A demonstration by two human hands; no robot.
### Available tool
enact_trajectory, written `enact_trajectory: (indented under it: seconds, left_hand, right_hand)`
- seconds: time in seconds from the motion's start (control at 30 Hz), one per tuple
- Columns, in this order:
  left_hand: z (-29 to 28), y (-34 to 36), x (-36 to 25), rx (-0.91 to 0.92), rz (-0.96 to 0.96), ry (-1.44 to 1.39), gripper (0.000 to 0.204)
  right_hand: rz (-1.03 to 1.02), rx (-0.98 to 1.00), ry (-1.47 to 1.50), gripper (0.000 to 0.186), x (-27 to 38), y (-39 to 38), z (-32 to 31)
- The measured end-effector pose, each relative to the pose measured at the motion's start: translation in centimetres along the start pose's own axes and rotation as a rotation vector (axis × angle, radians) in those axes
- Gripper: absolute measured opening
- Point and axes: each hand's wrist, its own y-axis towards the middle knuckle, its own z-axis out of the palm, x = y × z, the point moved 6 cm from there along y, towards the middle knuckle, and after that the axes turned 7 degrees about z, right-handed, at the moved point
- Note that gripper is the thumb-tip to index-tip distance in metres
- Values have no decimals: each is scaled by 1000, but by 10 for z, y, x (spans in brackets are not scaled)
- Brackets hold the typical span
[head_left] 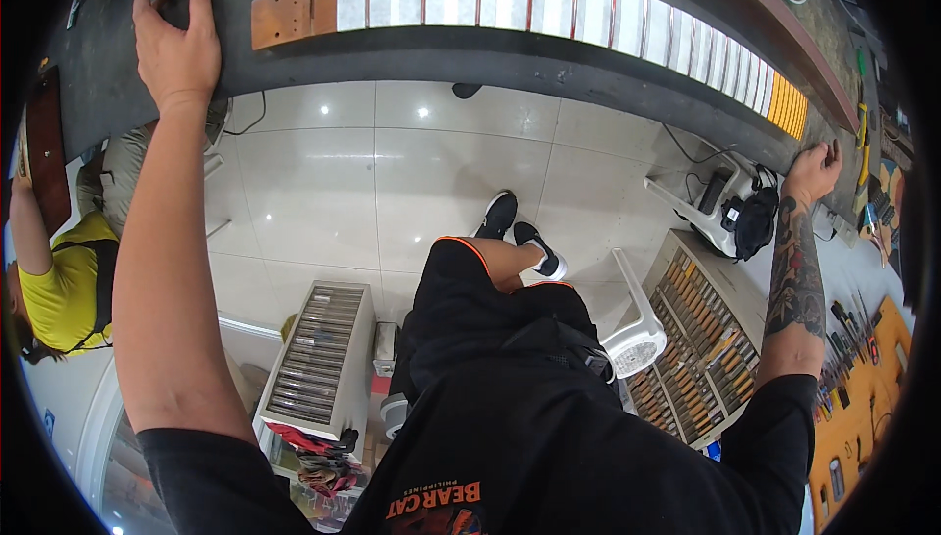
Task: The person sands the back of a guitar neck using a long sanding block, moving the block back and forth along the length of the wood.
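Spans the top as a dark workbench (294, 65); carries a long fretted neck (593, 11) lengthwise, white-covered, yellow toward the right end, bare brown at left; bears a reddish-brown strip (771, 13) beyond.

2 arms (169, 261) stretch forward, wide apart: left hand (180, 60) thumb spread, right hand (813, 174) apparently half-curled.
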Motion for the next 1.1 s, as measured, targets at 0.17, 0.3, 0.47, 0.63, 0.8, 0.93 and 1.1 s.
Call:
enact_trajectory:
  seconds: [0.17,0.3,0.47,0.63,0.8,0.93,1.1]
  left_hand:
    - [-1,0,-3,4,-15,-5,78]
    - [0,0,-1,2,-6,-6,78]
    - [-1,-1,-1,13,-22,1,78]
    - [0,0,-3,12,-32,21,79]
    - [0,0,-4,14,-28,21,78]
    - [0,0,-7,23,-32,24,78]
    - [1,0,-9,25,-39,14,78]
  right_hand:
    - [3,0,57,43,-1,0,1]
    - [12,-1,33,43,-1,0,0]
    - [0,-5,32,43,7,-4,-2]
    - [8,-3,28,43,8,-5,-4]
    - [11,-4,33,44,8,-6,-3]
    - [7,-3,44,44,4,-4,-1]
    - [-1,0,61,44,2,-3,0]
